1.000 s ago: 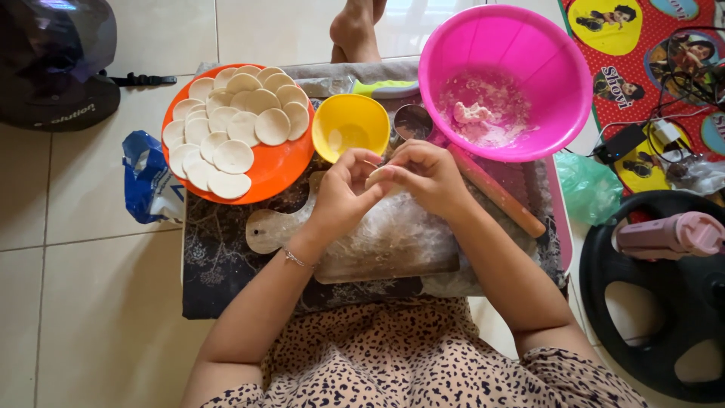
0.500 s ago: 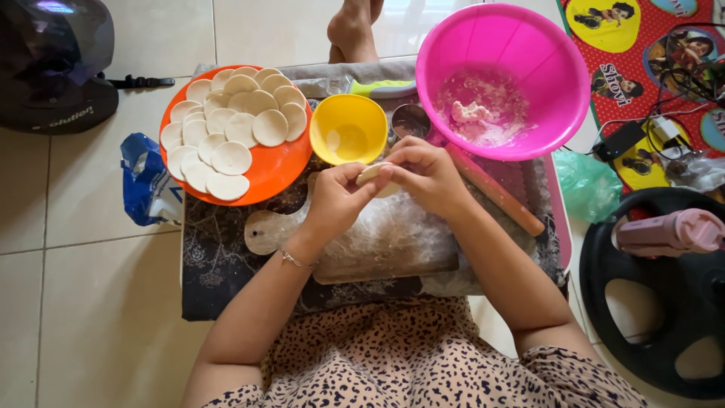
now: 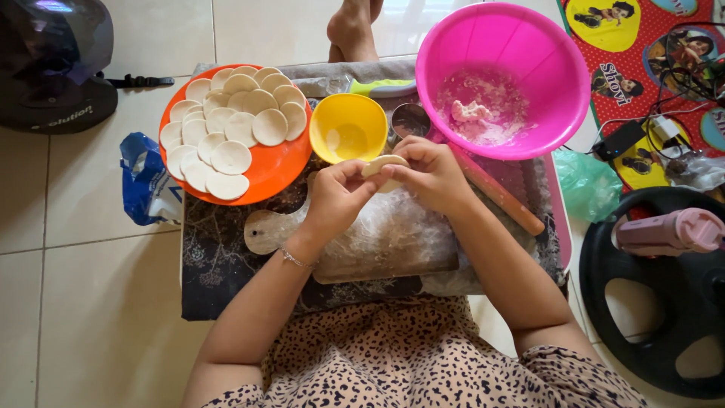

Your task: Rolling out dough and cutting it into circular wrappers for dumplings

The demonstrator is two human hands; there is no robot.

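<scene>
Dough piece, small and pale, sits pinched between the left hand and the right hand, above the floury wooden board. Both hands are curled shut around it. Many flat dough rounds already lie on the orange plate. More dough waits in the pink bowl, so I think work is left.

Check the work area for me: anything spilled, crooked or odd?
Nothing stands out. Both hands, left hand and right hand, pinch one dough piece over the floured board. Dough rounds sit stacked on the orange plate; scraps stay inside the pink bowl.
</scene>
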